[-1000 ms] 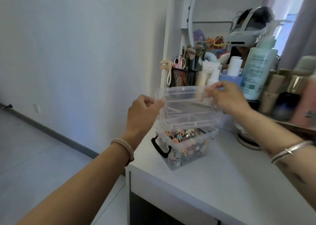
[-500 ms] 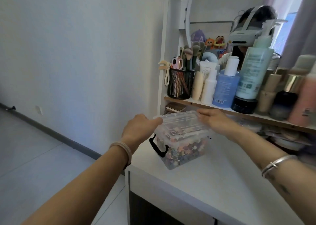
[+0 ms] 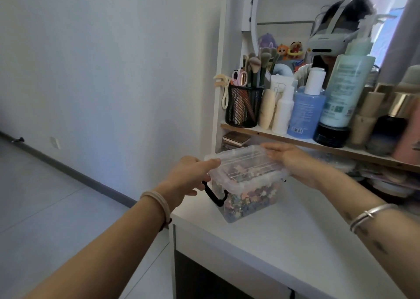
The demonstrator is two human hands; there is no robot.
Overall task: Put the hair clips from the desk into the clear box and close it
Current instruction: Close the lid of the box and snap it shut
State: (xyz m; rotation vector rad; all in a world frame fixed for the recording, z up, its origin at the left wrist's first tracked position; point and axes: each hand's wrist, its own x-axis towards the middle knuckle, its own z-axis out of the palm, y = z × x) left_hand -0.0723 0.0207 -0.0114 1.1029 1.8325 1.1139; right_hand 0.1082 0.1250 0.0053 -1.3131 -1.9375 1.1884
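Lid lying on full box

Box [image 3: 238, 210] is standing on the desk [image 3: 284, 237], packed with clips [image 3: 261, 194], its lid [image 3: 245, 164] lying on top between both sets of fingers. Left hand [image 3: 188, 178] is gripping the left end, thumb on the lid, fingers curled below beside the black handle [image 3: 214, 196]. Right hand [image 3: 295, 162] is pressing the right end, fingers lying nearly straight. Shelf [image 3: 341, 149] is running just beyond the right fingertips.
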